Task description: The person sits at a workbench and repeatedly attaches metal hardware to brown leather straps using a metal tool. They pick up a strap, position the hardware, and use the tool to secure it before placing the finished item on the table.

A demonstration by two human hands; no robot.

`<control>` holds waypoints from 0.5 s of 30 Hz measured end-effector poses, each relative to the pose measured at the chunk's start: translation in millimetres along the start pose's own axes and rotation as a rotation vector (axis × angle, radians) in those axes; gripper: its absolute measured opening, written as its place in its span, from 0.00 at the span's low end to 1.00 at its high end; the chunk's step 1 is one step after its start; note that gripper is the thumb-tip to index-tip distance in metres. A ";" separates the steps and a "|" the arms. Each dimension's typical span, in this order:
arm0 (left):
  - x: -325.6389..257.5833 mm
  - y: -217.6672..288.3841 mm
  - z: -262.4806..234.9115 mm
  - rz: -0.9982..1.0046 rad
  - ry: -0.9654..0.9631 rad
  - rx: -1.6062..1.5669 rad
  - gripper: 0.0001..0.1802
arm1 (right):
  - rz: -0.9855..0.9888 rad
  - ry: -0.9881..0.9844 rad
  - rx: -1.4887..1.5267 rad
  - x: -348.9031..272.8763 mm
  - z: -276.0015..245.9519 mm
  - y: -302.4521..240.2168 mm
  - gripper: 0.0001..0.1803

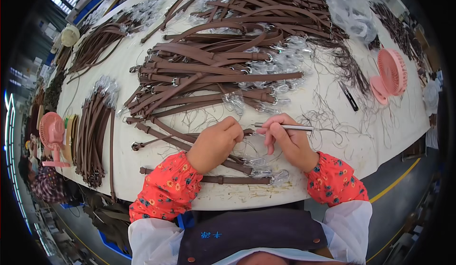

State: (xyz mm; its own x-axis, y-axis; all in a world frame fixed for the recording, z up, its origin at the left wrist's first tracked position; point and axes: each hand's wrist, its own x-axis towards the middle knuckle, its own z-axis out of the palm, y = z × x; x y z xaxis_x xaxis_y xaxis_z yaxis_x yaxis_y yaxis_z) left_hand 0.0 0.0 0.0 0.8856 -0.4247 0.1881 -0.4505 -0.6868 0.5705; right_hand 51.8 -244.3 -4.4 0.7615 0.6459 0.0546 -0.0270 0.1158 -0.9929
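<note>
My left hand (216, 144) is closed in a pinch on a brown strap, whose end (248, 132) sticks out to the right of my fingers. Facing it, my right hand (289, 141) grips a slim silver pen-like metal tool (297, 127) between thumb and fingers. The tool's thin tip points left, close to the strap end; whether they touch I cannot tell. Nearer the table's front edge lies a single brown strap (237, 180) with a metal clasp at its right end. Beyond my hands spreads a pile of brown buckled straps (190, 77), their hardware partly wrapped in clear plastic.
A bundle of straps (92, 137) lies at the left, near a pink fan (51, 132). At the right stand another pink fan (392, 72) and a small black tool (349, 97). Dark loose threads (344, 65) and a clear plastic bag (343, 8) lie farther back.
</note>
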 end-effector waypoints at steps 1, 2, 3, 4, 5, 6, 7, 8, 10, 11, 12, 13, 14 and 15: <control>0.5 -0.1 -1.5 -0.073 0.002 -0.088 0.11 | -0.020 0.009 0.029 1.1 0.9 1.8 0.13; 1.1 0.2 -3.0 -0.146 0.003 -0.176 0.12 | -0.040 0.017 0.059 1.7 1.7 2.5 0.14; 3.1 2.5 -4.5 -0.174 0.023 -0.233 0.13 | -0.040 0.022 0.060 1.6 1.3 1.7 0.14; 5.5 5.9 -6.4 -0.203 0.044 -0.290 0.14 | -0.040 0.028 0.062 1.2 0.8 0.9 0.14; 7.6 8.2 -6.9 -0.231 0.063 -0.347 0.15 | -0.040 0.033 0.063 0.7 0.0 0.1 0.14; 7.2 9.1 -5.0 -0.219 0.079 -0.337 0.17 | -0.039 0.034 0.059 0.0 0.3 -0.1 0.15; 6.2 10.1 -1.6 -0.206 0.094 -0.327 0.18 | -0.038 0.035 0.055 -0.7 0.1 -0.1 0.15; 5.7 11.3 1.3 -0.193 0.109 -0.317 0.19 | -0.037 0.035 0.051 -1.5 0.0 -0.3 0.15; 6.2 13.5 3.1 -0.198 0.108 -0.267 0.21 | 0.005 0.050 0.058 -2.0 0.1 -1.6 0.15; 6.8 14.2 3.7 -0.200 0.107 -0.242 0.22 | 0.026 0.057 0.062 -2.1 0.0 -2.7 0.15; 7.9 14.1 4.2 -0.194 0.117 -0.229 0.20 | 0.027 0.067 0.056 -2.4 0.1 -4.1 0.15; 9.7 13.5 4.3 -0.187 0.128 -0.216 0.18 | 0.028 0.077 0.050 -2.6 0.2 -5.7 0.14; 11.3 12.3 4.3 -0.181 0.138 -0.203 0.16 | 0.029 0.087 0.044 -2.6 0.0 -6.5 0.14; 12.5 8.0 6.9 -0.189 0.141 -0.232 0.14 | -0.012 0.078 0.054 -2.5 -1.2 -4.7 0.14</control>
State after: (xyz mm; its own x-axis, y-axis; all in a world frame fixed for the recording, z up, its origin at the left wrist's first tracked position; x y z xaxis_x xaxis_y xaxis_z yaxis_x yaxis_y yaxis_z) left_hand 6.7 -14.9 1.4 0.9652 -0.2056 0.1614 -0.2535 -0.5859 0.7697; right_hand 50.8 -247.4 0.0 0.8098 0.5841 0.0558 -0.0512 0.1651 -0.9849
